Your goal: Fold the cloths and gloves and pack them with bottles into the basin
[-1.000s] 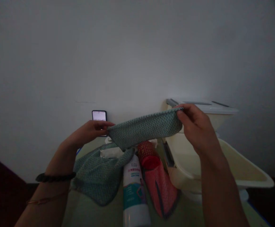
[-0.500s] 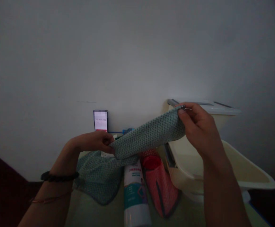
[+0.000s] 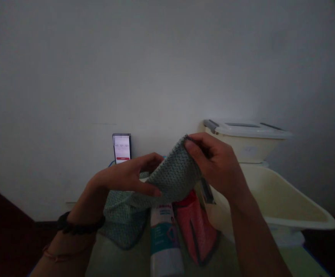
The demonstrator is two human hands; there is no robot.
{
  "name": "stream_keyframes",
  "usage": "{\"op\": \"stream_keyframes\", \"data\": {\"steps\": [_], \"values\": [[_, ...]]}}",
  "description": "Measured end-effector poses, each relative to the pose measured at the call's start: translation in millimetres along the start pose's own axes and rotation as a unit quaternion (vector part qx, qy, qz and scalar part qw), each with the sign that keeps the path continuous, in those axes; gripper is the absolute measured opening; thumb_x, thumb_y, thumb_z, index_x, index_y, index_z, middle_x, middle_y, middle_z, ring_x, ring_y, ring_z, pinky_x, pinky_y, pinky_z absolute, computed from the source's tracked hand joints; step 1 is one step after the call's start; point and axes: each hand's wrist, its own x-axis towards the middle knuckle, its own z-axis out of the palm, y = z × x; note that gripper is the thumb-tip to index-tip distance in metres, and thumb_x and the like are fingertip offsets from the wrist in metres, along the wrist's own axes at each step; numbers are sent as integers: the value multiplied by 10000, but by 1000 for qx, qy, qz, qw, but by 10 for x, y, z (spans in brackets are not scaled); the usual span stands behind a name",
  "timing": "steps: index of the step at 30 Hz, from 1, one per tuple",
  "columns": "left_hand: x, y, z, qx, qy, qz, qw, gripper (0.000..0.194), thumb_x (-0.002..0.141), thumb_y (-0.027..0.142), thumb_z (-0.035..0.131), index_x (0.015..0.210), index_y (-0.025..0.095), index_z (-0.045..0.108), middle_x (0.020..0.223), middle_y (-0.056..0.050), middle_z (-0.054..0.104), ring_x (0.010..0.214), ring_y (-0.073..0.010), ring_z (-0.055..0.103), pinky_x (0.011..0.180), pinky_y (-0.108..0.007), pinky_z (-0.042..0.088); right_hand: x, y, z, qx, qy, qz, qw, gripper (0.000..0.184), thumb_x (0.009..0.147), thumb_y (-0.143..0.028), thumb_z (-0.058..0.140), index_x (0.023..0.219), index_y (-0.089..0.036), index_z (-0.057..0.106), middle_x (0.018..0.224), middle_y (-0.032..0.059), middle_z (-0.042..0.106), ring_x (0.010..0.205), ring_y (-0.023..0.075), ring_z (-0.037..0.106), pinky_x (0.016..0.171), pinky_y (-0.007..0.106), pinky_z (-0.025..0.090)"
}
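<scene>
A green waffle-weave cloth is held up between both hands in dim light. My left hand grips its lower left part with fingers curled around the fabric. My right hand pinches the cloth's upper corner between thumb and fingers. The two hands are close together and the cloth is bunched between them. Another green cloth lies on the surface below my left hand. A black bracelet sits on my left wrist.
A white spray bottle with a teal label lies below the hands, beside a red cloth. A cream plastic tub and a lidded bin stand at right. A lit phone leans on the wall.
My right hand has moved left and slightly down, bringing the cloth's corner toward my left hand. The cloth went from stretched out to bunched. My left hand shifted slightly right.
</scene>
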Motion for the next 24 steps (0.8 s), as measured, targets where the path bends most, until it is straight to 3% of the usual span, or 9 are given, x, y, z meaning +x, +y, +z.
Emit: {"op": "stream_keyframes", "data": {"steps": [3,5,7,10,16,21,24], "values": [[24,64,62,2,-25,-49,998,179,751,287,674,905,202,704,866,-39,728,756,-207,673,661,-266,528,0,-52,59,11,18,10,1000,160,873,-350,552,886,-215,636,774,-10,647,707,127,590,638,242,436],[19,53,61,-3,-33,-84,996,188,806,343,604,820,197,722,795,-35,733,679,-201,670,580,-251,522,6,-53,69,13,53,35,998,174,845,-385,584,872,-216,618,716,-16,625,653,122,571,590,237,425],[8,24,42,-49,-24,-101,993,213,819,366,586,828,202,721,809,-43,737,688,-209,677,591,-268,536,16,-24,58,12,73,74,994,224,813,-436,611,864,-218,593,622,-36,576,545,108,512,494,229,378],[-3,-13,15,-128,19,-97,987,204,817,368,594,835,209,720,820,-54,741,708,-218,687,628,-302,557,28,47,13,49,47,134,989,322,777,-516,618,884,-217,567,571,-47,543,473,100,452,419,224,315],[4,-22,14,-153,96,-66,981,199,773,380,646,756,200,730,755,-48,736,649,-202,680,573,-286,561,28,101,-75,110,-38,156,981,285,767,-456,656,852,-185,633,727,-7,623,628,122,556,539,225,430],[-1,-2,8,-141,76,-53,986,177,656,288,751,816,215,740,801,-37,740,772,-248,695,642,-320,580,36,85,-36,141,31,146,979,212,802,-412,631,832,-203,651,755,-13,627,707,131,570,602,224,442],[-20,1,-7,-134,78,-42,987,202,655,266,756,851,221,734,826,-30,738,804,-251,695,665,-320,578,48,116,6,168,57,151,973,212,824,-419,595,849,-214,644,791,-3,632,753,147,581,648,242,457]]}}
